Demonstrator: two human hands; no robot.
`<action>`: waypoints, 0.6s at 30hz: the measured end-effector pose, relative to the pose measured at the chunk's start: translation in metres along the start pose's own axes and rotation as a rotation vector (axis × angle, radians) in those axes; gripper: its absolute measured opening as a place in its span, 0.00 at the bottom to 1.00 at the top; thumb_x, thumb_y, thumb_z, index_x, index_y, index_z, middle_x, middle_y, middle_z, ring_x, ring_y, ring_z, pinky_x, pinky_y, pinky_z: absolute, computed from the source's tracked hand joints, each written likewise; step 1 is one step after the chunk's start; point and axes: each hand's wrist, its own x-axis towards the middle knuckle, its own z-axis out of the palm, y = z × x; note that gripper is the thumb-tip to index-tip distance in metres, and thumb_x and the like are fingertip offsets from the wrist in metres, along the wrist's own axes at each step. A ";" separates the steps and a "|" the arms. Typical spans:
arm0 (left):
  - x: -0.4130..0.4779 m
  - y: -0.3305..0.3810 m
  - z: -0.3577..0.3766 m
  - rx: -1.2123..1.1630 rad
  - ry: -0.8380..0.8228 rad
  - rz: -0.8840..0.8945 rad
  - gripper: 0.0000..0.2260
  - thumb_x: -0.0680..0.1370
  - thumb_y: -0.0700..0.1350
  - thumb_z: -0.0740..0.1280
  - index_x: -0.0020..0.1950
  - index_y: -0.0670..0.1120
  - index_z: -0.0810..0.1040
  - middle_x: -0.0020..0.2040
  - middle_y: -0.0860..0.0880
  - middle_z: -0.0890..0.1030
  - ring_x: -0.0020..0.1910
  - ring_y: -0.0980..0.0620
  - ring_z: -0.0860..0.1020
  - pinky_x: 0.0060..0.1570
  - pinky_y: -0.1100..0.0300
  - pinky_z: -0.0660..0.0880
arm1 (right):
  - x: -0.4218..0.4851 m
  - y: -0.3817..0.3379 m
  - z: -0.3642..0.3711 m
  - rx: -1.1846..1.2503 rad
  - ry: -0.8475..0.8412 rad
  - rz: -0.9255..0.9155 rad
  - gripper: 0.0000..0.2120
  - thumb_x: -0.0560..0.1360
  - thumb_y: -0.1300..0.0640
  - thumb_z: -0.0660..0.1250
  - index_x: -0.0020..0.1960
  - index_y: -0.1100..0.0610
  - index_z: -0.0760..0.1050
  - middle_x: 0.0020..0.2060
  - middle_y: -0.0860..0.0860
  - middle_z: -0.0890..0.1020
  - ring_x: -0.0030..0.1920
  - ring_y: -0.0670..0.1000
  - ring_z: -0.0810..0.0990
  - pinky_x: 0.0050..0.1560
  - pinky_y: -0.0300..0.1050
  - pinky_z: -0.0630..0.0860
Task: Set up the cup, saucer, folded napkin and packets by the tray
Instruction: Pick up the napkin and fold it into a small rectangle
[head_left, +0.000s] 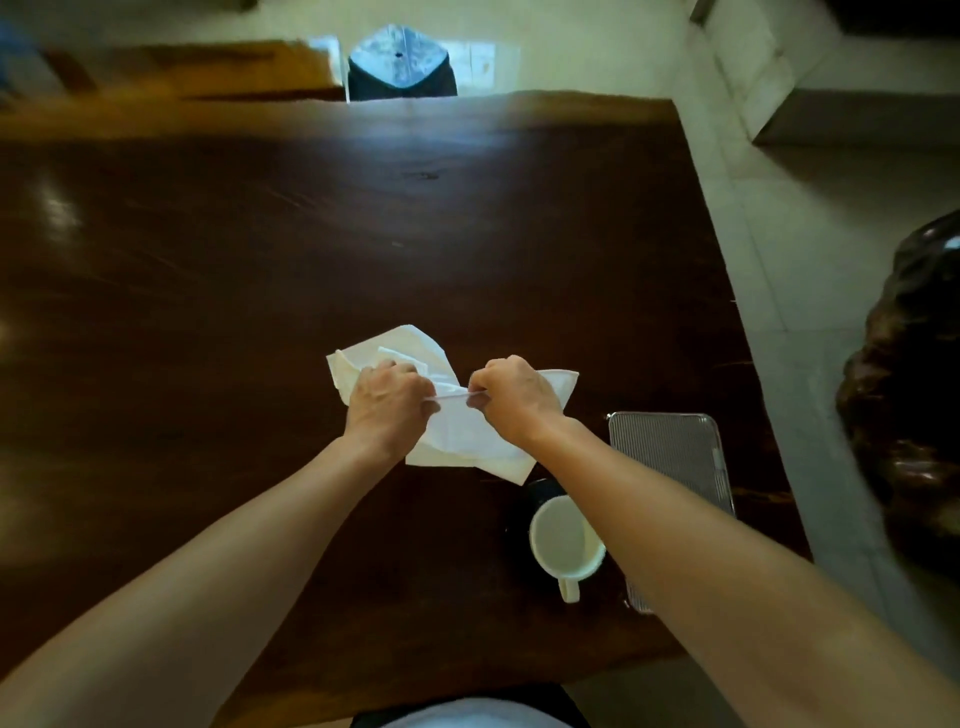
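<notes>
A white cloth napkin (457, 431) lies rumpled on the dark wooden table (260, 286). My left hand (387, 410) and my right hand (514, 397) each pinch an edge of it, stretching a short strip taut between them. A white cup (563, 540) stands upright on a dark saucer (519, 514) under my right forearm, its handle pointing toward me. To the right of the cup lies a silver mesh tray (670, 447), partly hidden by that forearm. No packets are visible.
The table's right edge (737, 322) runs close past the tray, with pale tiled floor beyond. A dark chair (400, 67) stands at the far side. A dark carved wooden object (909, 395) sits on the floor at the right.
</notes>
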 end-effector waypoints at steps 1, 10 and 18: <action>-0.002 -0.003 -0.011 0.035 0.008 0.007 0.08 0.77 0.49 0.72 0.51 0.48 0.88 0.47 0.47 0.85 0.48 0.46 0.80 0.53 0.49 0.76 | -0.002 -0.001 -0.010 -0.030 0.017 -0.027 0.06 0.79 0.56 0.68 0.52 0.53 0.83 0.47 0.51 0.81 0.52 0.53 0.77 0.47 0.49 0.77; -0.013 -0.032 -0.103 0.282 0.098 -0.079 0.13 0.78 0.36 0.65 0.51 0.50 0.86 0.50 0.49 0.80 0.47 0.46 0.82 0.50 0.54 0.74 | -0.006 -0.019 -0.091 -0.187 0.261 -0.131 0.07 0.82 0.58 0.62 0.52 0.57 0.79 0.49 0.53 0.81 0.52 0.56 0.74 0.50 0.50 0.72; -0.022 -0.059 -0.169 0.309 0.283 -0.221 0.13 0.77 0.33 0.63 0.44 0.45 0.85 0.45 0.46 0.78 0.45 0.43 0.81 0.43 0.51 0.81 | -0.007 -0.034 -0.143 -0.301 0.293 -0.113 0.14 0.76 0.70 0.60 0.54 0.59 0.80 0.54 0.55 0.77 0.52 0.61 0.77 0.53 0.50 0.71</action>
